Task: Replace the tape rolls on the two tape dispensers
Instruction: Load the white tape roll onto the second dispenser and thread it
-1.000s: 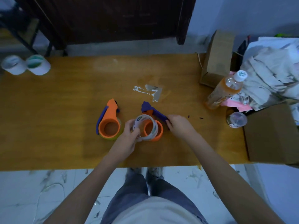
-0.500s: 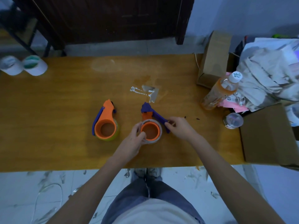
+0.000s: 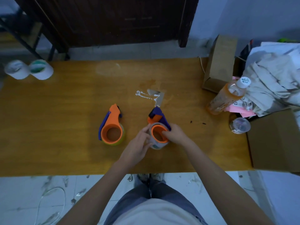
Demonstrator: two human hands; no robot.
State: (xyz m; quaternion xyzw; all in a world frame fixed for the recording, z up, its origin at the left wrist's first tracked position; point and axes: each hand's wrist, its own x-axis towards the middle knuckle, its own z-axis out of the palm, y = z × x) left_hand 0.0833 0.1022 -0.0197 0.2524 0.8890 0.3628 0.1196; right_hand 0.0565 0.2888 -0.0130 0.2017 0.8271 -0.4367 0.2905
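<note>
Two orange-and-purple tape dispensers lie on the wooden table [image 3: 65, 151]. The left dispenser [image 3: 112, 127] lies alone with a yellowish tape roll around its hub. The right dispenser [image 3: 158, 127] carries a clear tape roll [image 3: 158, 144] around its orange hub. My left hand [image 3: 138, 146] presses on the roll's left side. My right hand [image 3: 174, 135] grips the dispenser at the hub's right rim, fingers partly inside it. Two white tape rolls [image 3: 29, 69] stand at the table's far left corner.
A bottle of orange drink [image 3: 225, 96], a small clear lidded jar [image 3: 240, 125], cardboard boxes [image 3: 219, 64] and crumpled cloth [image 3: 272, 78] crowd the right end. Tape scraps [image 3: 152, 95] stick to the table's middle. My legs stand at the near edge.
The clear roll went from tilted in my left hand beside the hub to seated around it. My right hand shifted from the purple handle to the hub's rim.
</note>
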